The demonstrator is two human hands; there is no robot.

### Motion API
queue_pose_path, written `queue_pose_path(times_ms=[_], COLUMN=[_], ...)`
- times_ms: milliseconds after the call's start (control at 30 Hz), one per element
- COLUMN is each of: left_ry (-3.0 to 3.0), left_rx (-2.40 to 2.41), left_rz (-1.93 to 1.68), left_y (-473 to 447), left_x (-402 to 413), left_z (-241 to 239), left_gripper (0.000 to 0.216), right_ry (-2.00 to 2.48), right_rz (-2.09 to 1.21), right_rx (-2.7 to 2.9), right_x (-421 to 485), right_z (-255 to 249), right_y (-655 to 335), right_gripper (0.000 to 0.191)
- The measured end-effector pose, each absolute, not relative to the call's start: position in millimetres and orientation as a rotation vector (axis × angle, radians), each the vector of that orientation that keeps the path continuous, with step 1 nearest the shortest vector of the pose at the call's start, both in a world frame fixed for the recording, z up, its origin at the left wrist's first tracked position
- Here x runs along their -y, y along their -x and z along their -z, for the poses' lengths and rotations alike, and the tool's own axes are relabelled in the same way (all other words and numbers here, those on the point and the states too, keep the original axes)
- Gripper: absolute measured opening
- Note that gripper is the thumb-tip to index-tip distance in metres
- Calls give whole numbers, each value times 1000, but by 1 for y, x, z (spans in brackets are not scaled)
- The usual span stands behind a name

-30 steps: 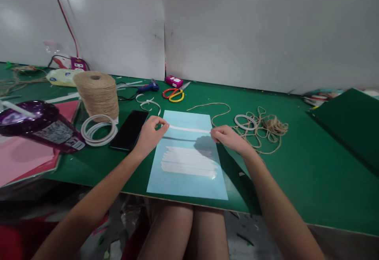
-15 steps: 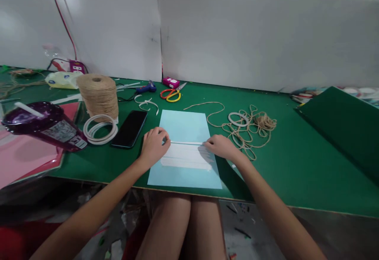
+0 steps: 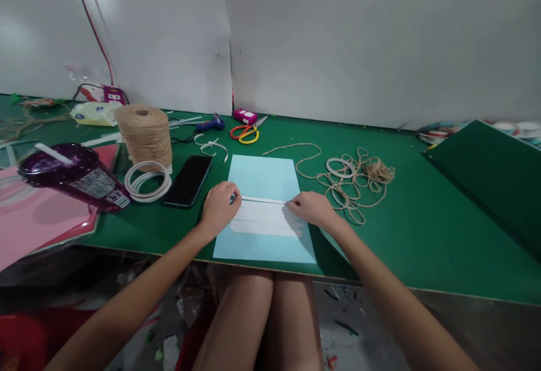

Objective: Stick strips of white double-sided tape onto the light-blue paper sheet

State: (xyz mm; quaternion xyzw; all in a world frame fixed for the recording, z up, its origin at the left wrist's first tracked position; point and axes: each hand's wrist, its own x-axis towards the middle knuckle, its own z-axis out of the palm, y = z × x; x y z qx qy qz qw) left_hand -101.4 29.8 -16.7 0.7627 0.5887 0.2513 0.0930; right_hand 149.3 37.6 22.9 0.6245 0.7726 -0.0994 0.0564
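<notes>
A light blue sheet [image 3: 265,176] lies on the green table [image 3: 422,230] in front of me. Several white strips [image 3: 266,219] are laid side by side across its middle. My left hand [image 3: 220,207] pinches the left end of a thin white strip [image 3: 262,199]. My right hand [image 3: 310,208] pinches the strip's right end. The strip is stretched between them, down on the sheet just above the other strips.
A black phone [image 3: 188,180], white rings [image 3: 147,181] and a twine spool [image 3: 145,135] sit to the left. A purple cup [image 3: 71,177] lies on pink paper. Scissors [image 3: 245,132] and a glue gun [image 3: 209,124] rest at the back. Loose twine [image 3: 359,182] lies right.
Both hands came toward me and lowered the stretched strip from above the sheet's upper part onto it, beside the other strips. The camera view shifted slightly.
</notes>
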Motion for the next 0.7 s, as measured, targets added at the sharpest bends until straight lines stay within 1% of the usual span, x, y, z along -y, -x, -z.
queue_pose_path(times_ms=[133,567,700], left_ry=[-2321,-2453,-2476], left_rx=[-1800,-1826,-1848], left_rz=[-691,-653,-632], left_y=[99,97,98], left_x=[-23,-18,-18], left_z=[12,11,12], left_gripper=[8,9,8], right_ry=[-1891,-1815,-1843], right_rz=[244,270,234], right_rx=[-2348,-2332,-2301], right_x=[-35,-41,-39], right_z=[-21,-18,-17], right_y=[-147,-150,-148], right_gripper=[35,39,40])
